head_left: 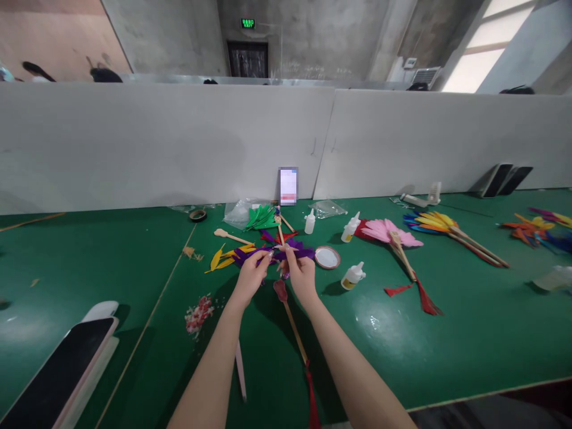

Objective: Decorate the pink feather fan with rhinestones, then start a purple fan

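My left hand (253, 277) and my right hand (300, 275) meet over a pile of purple feathers (305, 247), fingertips pinched close together. Between them is a small piece that looks like a purple feather, partly hidden by my fingers. Below my hands lies a wooden stick with a reddish, spoon-shaped head (280, 291) and a red tassel (312, 396). Yellow feathers (222, 260) are left of my left hand, and green feathers (263, 217) lie behind. A round white dish (328, 257) sits just right of my right hand.
White glue bottles (353, 276) stand at the right, near a pink feather fan (388, 231) and a multicoloured one (435, 223). A lit phone (288, 186) leans on the white partition (179, 143). Tweezers (241, 370), red-white scraps (199, 314) and black tape (197, 215) lie leftward.
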The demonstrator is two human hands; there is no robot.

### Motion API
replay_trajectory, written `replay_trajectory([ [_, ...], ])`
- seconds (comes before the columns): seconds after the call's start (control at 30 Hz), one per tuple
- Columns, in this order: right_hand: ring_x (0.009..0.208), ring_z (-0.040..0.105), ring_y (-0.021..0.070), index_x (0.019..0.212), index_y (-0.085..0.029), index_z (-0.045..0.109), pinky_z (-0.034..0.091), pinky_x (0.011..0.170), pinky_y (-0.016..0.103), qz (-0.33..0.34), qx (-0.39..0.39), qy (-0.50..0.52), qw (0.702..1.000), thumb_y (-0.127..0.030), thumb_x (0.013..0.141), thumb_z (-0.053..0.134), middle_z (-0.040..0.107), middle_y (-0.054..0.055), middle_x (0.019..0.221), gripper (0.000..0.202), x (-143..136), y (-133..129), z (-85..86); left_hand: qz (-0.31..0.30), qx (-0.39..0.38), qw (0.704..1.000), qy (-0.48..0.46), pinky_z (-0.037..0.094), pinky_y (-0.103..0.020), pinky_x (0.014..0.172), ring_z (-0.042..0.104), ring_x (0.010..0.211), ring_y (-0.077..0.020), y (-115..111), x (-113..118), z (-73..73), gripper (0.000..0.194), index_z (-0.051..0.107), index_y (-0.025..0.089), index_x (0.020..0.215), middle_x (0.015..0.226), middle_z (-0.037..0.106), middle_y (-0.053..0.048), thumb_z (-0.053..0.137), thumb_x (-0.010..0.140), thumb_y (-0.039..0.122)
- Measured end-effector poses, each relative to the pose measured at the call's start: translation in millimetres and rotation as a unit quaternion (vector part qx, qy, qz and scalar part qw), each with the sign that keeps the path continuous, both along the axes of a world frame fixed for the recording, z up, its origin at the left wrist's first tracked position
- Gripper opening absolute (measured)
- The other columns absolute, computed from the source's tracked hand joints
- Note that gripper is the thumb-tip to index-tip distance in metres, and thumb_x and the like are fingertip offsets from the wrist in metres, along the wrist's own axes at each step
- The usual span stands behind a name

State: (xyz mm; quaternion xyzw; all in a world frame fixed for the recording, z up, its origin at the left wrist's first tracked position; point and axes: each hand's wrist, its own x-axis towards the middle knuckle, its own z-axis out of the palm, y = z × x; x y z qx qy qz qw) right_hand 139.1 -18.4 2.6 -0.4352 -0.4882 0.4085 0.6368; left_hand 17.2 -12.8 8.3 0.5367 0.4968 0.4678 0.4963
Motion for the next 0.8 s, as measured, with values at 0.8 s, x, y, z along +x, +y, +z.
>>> replay_trajectory([
  [0.8, 0.045, 0.054, 0.0135, 0.094, -0.013, 0.068, 0.046, 0.046, 0.024, -0.053, 0.036, -0.061, 0.996, -0.047, 0.088, 0.043, 0.060, 0.002, 0.054, 0.042, 1.1, -6.0, 13.8, 0.051, 0.080, 0.995, 0.042, 0.031, -0.022, 0.047, 0.039, 0.050, -0.0108, -9.4, 15.9, 9.3, 0.026, 0.055, 0.017, 0.082, 0.056, 0.039, 0.004, 0.045, 0.084, 0.042],
])
